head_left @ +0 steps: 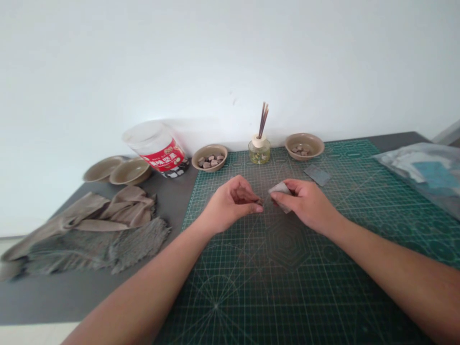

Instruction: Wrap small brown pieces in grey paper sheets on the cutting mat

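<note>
Left hand [230,199] and right hand [305,203] meet over the green mat [251,287]!
Easy now: a light pinch and a level block would serve best, I'd judge. Left thumb and fingertips, nearly together, grip 1 small brownish piece [260,202], blurred, at that hand's 3 o'clock. Right fingers curl snugly on 1 pale block [280,189], just off the piece's 2 o'clock. At the right hand's 1 o'clock, a flat grey sheet [317,175]; at 12, a bowl [315,143].
</note>
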